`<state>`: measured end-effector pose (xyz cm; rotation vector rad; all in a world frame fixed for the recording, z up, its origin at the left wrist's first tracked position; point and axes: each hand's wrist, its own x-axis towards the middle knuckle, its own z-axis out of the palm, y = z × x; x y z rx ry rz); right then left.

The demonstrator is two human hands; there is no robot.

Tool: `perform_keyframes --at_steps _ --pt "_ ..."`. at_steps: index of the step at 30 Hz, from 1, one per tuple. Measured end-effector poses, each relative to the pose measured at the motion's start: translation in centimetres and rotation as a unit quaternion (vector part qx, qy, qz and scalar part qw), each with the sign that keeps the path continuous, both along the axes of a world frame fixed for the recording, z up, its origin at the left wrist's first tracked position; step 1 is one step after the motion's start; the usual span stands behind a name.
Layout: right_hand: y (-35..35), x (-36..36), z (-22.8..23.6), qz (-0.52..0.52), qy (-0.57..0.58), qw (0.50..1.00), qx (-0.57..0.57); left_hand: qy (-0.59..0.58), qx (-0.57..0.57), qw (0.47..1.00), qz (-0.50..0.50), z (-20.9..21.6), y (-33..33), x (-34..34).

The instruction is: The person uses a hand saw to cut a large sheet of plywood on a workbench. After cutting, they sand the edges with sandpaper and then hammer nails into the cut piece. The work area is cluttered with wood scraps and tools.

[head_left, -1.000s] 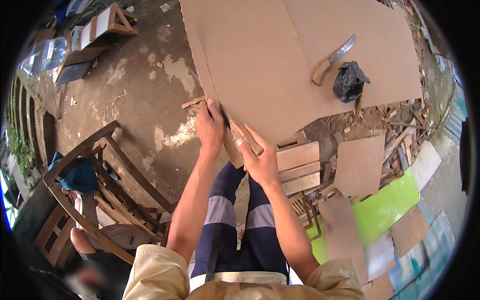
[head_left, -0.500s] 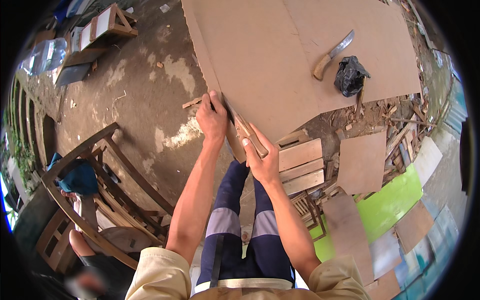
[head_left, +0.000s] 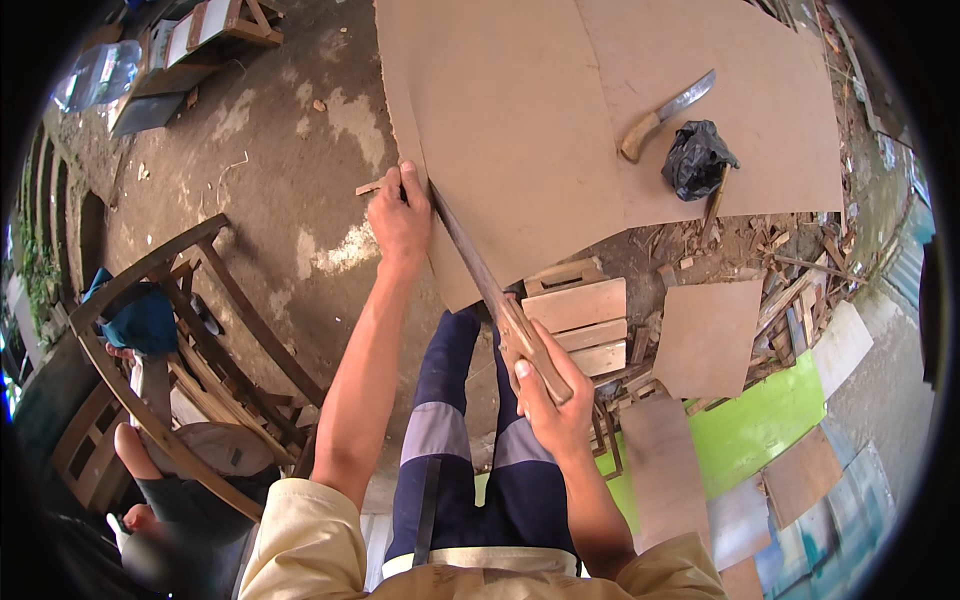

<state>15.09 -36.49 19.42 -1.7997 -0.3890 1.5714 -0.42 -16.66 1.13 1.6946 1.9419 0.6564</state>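
A large brown thin board [head_left: 505,120] lies in front of me, with a narrow strip [head_left: 402,110] marked off along its left edge by a line. My left hand [head_left: 403,222] is closed on that edge strip, thumb and fingertips pressed together at it. My right hand [head_left: 555,400] wraps round the wooden handle of a handsaw [head_left: 478,265]. The saw's long, narrow-looking blade slants up and left, its tip by my left fingertips at the line in the board. How deep the blade sits in the board is hard to see.
On the board's right lie a wood-handled knife [head_left: 665,115] and a crumpled black plastic bag [head_left: 697,160]. A wooden chair frame [head_left: 225,290] stands left, with a seated person [head_left: 165,490] beyond it. Wooden slats [head_left: 577,310], scraps and a green panel [head_left: 765,425] lie right.
My right hand has drawn the saw back toward me and to the right, so more of its blade shows. My left hand stays at the board's edge; the whole view has shifted slightly.
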Motion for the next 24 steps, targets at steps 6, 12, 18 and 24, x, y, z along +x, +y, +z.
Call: perform_keyframes --at_steps 6,12,18,24 --pt "-1.2 0.1 0.5 0.01 -0.052 0.996 0.071 0.006 -0.038 0.999 -0.004 0.3 -0.1 -0.2" --pt "7.9 -3.8 -8.3 0.042 -0.114 0.981 0.151 0.02 0.0 1.0 -0.016 -0.7 0.0 -1.0" --pt "9.5 -3.5 -10.1 0.06 -0.105 0.986 0.113 0.011 0.032 0.999 -0.029 -0.4 0.0 0.5" --pt "0.6 -1.3 -1.3 0.021 -0.046 0.996 0.08 0.002 0.024 1.0 0.003 -0.9 -0.2 -1.0"
